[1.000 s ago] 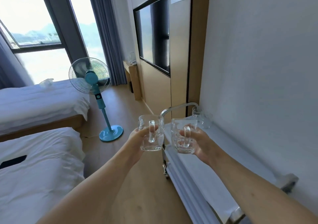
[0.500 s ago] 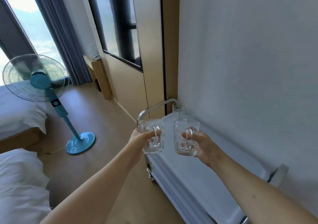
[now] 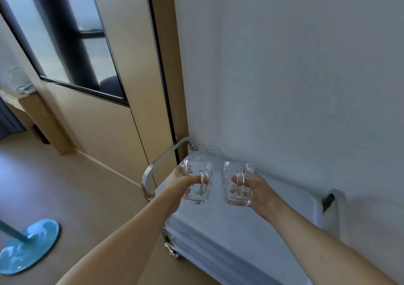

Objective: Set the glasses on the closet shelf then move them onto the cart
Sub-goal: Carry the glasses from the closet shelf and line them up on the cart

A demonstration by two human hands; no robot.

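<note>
Your left hand (image 3: 178,180) and right hand (image 3: 259,189) each grip 1 glass mug (image 3: 197,183) (image 3: 237,186) over the white cart (image 3: 251,230). Beyond them 2 blurry glasses (image 3: 202,151) sit half hidden by the wall (image 3: 295,66); fan base (image 3: 28,245) is cut off.

Fan (image 3: 26,244) is getting cut off at lower left, only base showing. Cart (image 3: 229,236) is running off bottom edge. Far glasses (image 3: 203,152) are blurring together, count unclear.

**No readable text**

No text, label, brand, number or sign could be read anywhere in the view. The glass mugs (image 3: 197,184), the cart (image 3: 229,230) and the wall (image 3: 295,66) carried no legible marking.
</note>
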